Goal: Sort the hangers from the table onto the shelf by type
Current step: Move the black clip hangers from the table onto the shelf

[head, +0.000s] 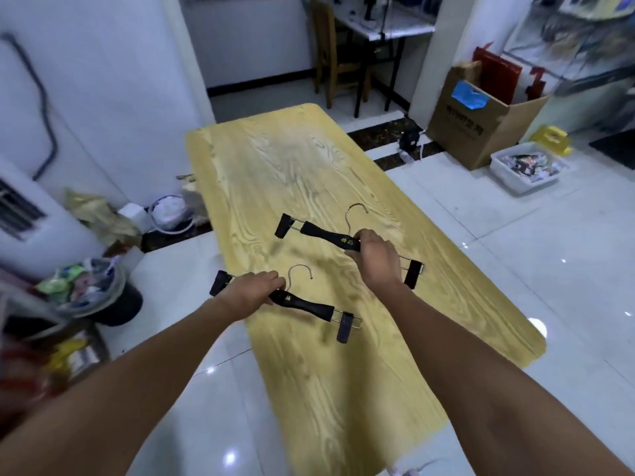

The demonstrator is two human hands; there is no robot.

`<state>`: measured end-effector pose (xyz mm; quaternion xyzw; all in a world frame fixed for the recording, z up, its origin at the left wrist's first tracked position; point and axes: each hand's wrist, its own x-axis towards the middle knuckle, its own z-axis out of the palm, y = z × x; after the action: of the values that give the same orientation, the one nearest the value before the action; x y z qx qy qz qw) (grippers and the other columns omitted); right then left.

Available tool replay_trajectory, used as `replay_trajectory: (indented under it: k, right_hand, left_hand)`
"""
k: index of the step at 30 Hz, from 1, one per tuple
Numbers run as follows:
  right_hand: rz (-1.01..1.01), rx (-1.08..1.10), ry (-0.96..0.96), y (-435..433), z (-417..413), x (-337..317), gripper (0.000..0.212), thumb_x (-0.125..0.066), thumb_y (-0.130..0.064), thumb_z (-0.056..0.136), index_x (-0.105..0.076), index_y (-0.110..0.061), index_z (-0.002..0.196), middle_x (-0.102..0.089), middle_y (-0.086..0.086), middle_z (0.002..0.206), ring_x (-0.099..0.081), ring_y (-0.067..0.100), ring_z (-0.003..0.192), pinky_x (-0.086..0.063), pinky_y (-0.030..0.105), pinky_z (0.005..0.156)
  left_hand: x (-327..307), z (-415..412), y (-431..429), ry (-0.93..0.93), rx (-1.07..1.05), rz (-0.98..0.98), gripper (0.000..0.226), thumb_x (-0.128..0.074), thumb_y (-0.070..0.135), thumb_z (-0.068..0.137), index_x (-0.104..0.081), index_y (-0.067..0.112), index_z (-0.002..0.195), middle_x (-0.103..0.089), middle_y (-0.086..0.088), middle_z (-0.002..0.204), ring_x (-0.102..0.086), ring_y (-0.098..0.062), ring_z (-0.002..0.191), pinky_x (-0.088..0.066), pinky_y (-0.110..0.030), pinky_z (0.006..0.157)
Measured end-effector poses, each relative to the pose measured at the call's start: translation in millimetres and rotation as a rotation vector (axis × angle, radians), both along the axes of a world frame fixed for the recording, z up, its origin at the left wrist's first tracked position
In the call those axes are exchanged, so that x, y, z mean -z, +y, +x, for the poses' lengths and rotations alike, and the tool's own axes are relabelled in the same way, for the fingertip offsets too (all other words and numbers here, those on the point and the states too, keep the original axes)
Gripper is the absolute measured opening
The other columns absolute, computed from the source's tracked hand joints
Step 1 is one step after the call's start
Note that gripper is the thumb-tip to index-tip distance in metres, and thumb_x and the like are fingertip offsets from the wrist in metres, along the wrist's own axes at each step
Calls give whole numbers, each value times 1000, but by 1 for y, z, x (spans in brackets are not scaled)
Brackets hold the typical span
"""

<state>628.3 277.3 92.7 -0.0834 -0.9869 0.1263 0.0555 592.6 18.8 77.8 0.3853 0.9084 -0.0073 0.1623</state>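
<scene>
Bare forearms (137, 376) reach out from the bottom edge toward a yellow wood-grain table (309, 159). Fingers of the left hand (256, 292) are curled round the bar of the near clip hanger (305, 305), left of its wire hook (299, 271). Those of the right hand (376, 254) are clenched on the bar of the far clip hanger (326, 235), right of its hook. Both hangers sit at or just above the table top (soft shadows beneath hint at a lift, though I cannot tell for sure).

These look light and stiff: a moulded black bar on a thin metal rail with a sliding clip (345, 327) at each end. The thick middle of the bar is probably the best hold, since the clips may slide and the hooks could snag each other. No shelf is in view.
</scene>
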Motion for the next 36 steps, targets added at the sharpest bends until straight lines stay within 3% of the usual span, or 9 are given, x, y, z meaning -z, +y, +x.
replay_trajectory:
  k: [9, 13, 16, 19, 21, 23, 29, 36]
  right_hand:
    - [79, -201, 70, -165, 3, -28, 37, -56, -46, 91, -52, -13, 108, -62, 4, 106, -60, 25, 95, -38, 32, 79]
    - [75, -322, 104, -257, 5, -43, 37, -54, -46, 91, -52, -14, 108, -62, 4, 106, -60, 26, 95, -38, 33, 79]
    - [60, -444, 143, -333, 10, -55, 38, -56, -46, 91, -53, -12, 107, -63, 6, 106, -61, 28, 94, -41, 36, 79]
    - [58, -578, 182, -406, 26, -65, 38, -57, -47, 89, -55, -12, 104, -65, 7, 103, -63, 28, 95, -41, 36, 75]
    - [60, -688, 210, -456, 41, -71, 37, -57, -47, 88, -55, -13, 104, -65, 6, 103, -63, 28, 95, -42, 37, 74]
    - [57, -798, 223, -498, 56, -76, 38, -58, -46, 88, -54, -13, 105, -64, 7, 104, -62, 28, 97, -42, 37, 75]
    - [12, -1089, 284, -604, 105, -85, 40, -54, -50, 89, -52, -14, 105, -64, 5, 105, -63, 25, 95, -44, 35, 72]
    - [-110, -1457, 308, -683, 173, -95, 37, -57, -50, 88, -53, -14, 94, -63, 4, 90, -65, 28, 82, -31, 32, 60]
  left_hand:
    - [-26, 64, -190, 7, -322, 67, 29, -57, 26, 90, -49, 22, 118, -53, 3, 108, -55, -19, 99, -41, -32, 82]
    - [-37, 112, -282, 39, -517, 126, 30, -62, 25, 86, -50, 23, 114, -53, 8, 104, -58, -20, 98, -41, -30, 78]
    - [-44, 155, -347, 63, -681, 120, 39, -64, 25, 85, -50, 20, 121, -55, 2, 115, -56, -20, 107, -44, -33, 89]
    - [-51, 201, -404, 97, -826, 105, 39, -63, 25, 87, -49, 20, 123, -55, 0, 117, -56, -21, 108, -42, -30, 87]
    - [-59, 237, -440, 103, -928, 79, 34, -60, 23, 89, -48, 20, 121, -54, 0, 117, -56, -24, 108, -44, -35, 89]
    - [-66, 273, -468, 123, -1029, 78, 29, -58, 24, 90, -49, 20, 117, -55, 0, 114, -57, -25, 106, -45, -40, 89]
    - [-85, 379, -517, 219, -1312, 5, 30, -57, 29, 91, -49, 18, 118, -54, -3, 115, -55, -24, 105, -41, -35, 85]
    - [-98, 487, -519, 222, -1684, 9, 30, -60, 29, 88, -48, 23, 114, -54, -1, 116, -54, -21, 105, -43, -34, 86]
